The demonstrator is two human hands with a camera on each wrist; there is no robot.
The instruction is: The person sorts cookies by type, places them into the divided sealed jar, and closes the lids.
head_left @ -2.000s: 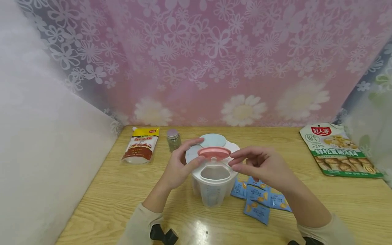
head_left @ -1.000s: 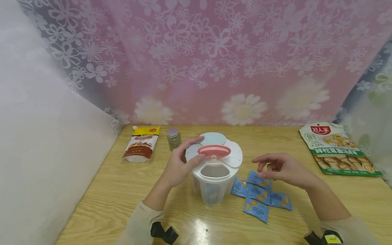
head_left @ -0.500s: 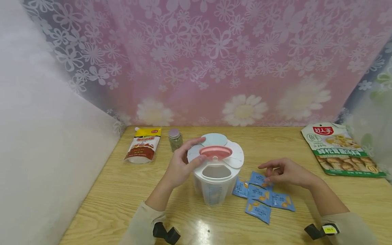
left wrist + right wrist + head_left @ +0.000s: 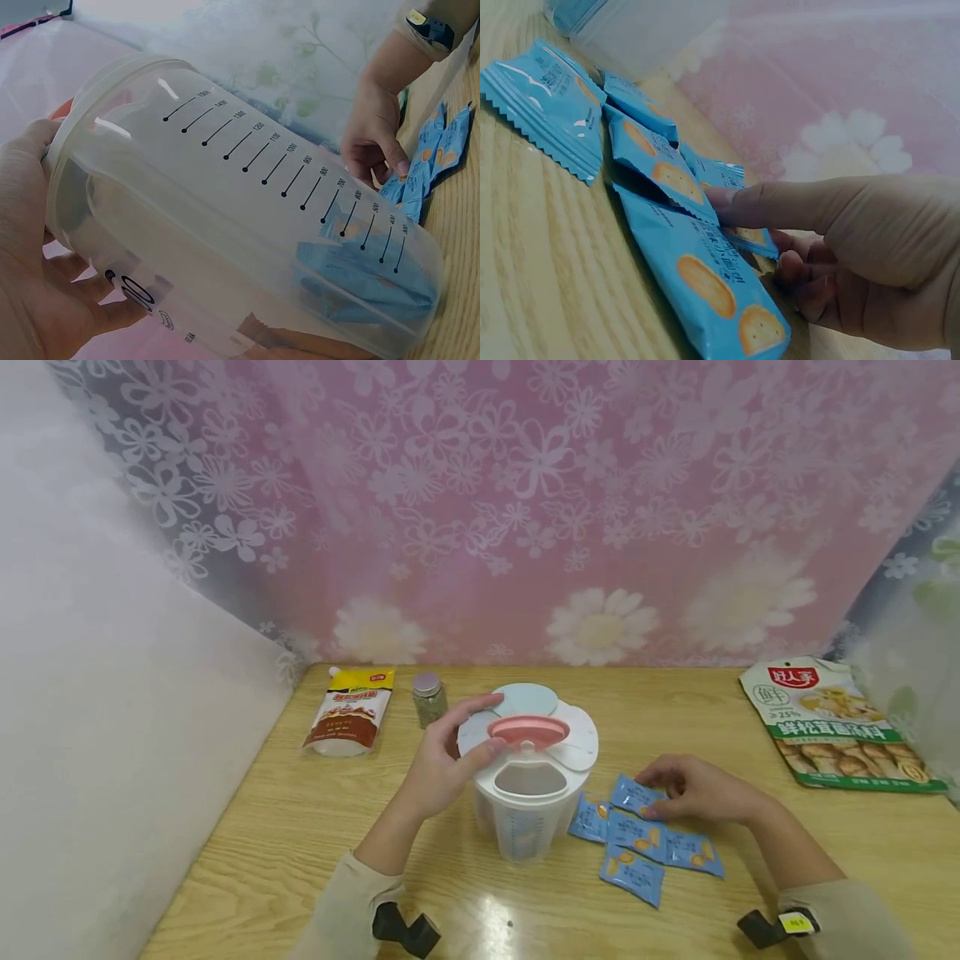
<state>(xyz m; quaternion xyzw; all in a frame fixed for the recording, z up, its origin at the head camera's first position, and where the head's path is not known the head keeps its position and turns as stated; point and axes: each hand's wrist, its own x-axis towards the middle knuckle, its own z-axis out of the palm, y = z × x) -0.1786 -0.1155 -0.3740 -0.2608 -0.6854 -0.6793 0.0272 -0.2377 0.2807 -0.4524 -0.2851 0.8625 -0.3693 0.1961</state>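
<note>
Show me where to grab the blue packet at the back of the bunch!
Try pinching the back packet by its right end, coming from the right with the right hand. Other packets crowd its left and near sides, and the tub stands farther left. It's small and lies low, so a light pinch should do.

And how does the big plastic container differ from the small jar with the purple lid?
The container is larger than the jar. The container's lid is white, pink and pale blue; the jar's lid is purple. Blue packets lie in the container; something greenish is in the jar. The left hand grips the container by its top; no hand touches the jar. Both are see-through and stand on the table.
</note>
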